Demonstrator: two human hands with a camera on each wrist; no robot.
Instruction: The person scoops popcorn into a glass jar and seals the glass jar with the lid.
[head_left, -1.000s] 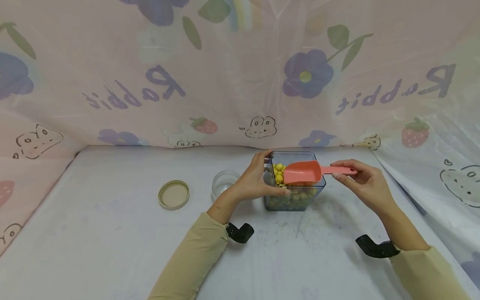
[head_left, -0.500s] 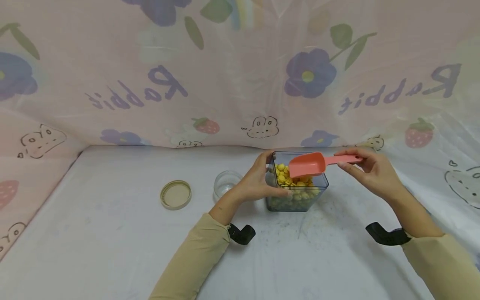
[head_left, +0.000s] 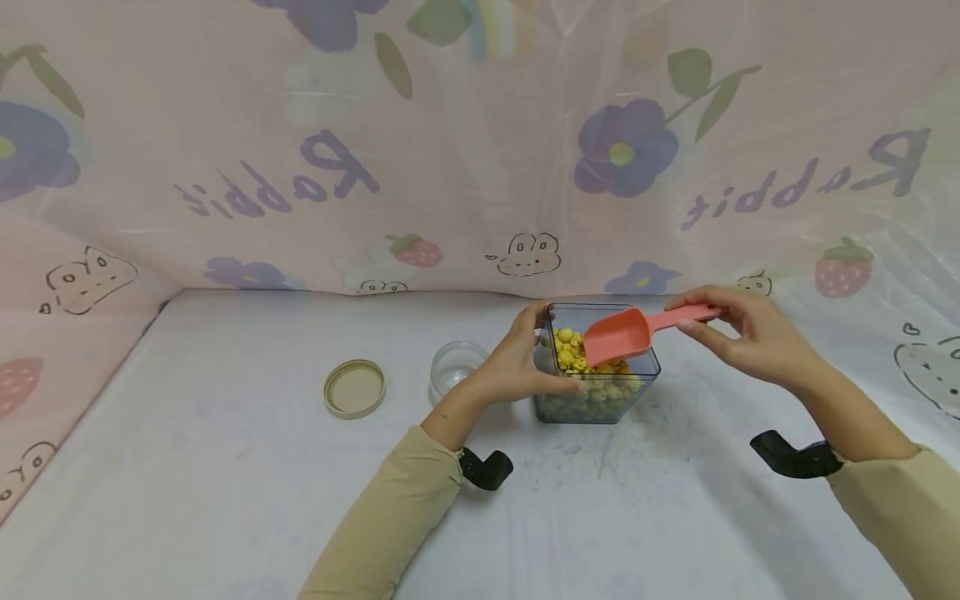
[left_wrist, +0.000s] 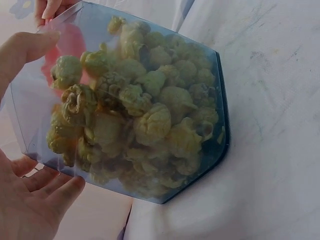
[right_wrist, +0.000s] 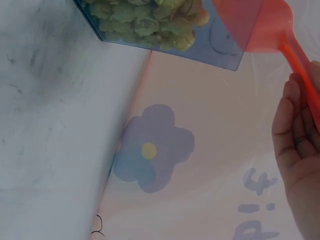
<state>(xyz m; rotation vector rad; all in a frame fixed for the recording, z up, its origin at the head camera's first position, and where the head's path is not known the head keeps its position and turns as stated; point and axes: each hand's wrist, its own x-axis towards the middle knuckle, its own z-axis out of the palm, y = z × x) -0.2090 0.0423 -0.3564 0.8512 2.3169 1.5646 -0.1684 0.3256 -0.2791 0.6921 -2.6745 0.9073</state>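
Note:
A clear bluish plastic container (head_left: 581,317), filled partway with yellow popcorn (head_left: 568,353), stands on the table. My left hand (head_left: 508,371) grips its left side, thumb across the front wall (left_wrist: 30,47) and fingers behind. My right hand (head_left: 750,337) pinches the handle of a coral-pink scoop (head_left: 618,335) from the right. The scoop's bowl tilts down to the left, its front lip right at the popcorn inside the container. Seen through the wall in the left wrist view, the scoop (left_wrist: 70,45) lies beside the upper pieces. In the right wrist view, the scoop's bowl (right_wrist: 272,30) overlaps the container's rim.
Left of the container, partly behind my left wrist, stands a small clear jar (head_left: 456,362). Farther left lies a round beige lid (head_left: 355,389). A printed cloth (head_left: 465,167) hangs along the table's back edge.
My right hand has lifted the scoop up and back, then tipped its bowl down toward the popcorn. The left hand keeps its grip on the container.

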